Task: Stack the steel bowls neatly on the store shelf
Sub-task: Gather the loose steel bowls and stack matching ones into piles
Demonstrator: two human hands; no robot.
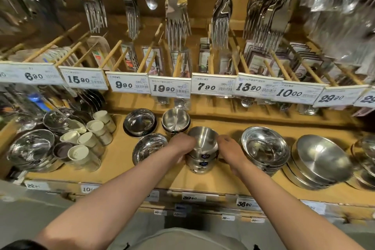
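A short stack of small steel bowls (pixel 203 148) stands on the wooden shelf (pixel 142 174), dark stickers showing on the lower bowls. My left hand (pixel 181 145) grips the stack's left side and my right hand (pixel 230 148) presses against its right side. Behind it stands another small stack of matching bowls (pixel 176 121). Two shiny rounded bowls sit to the left, one at the back (pixel 140 122) and one nearer (pixel 149 147). To the right is a stack of wider bowls (pixel 264 148).
Flat steel dishes (pixel 318 160) pile up at the far right. Cream cups (pixel 89 140) and more steel bowls (pixel 30 148) crowd the left. Price tags (pixel 169 87) and hanging packs of forks (pixel 176 24) overhang the shelf's back.
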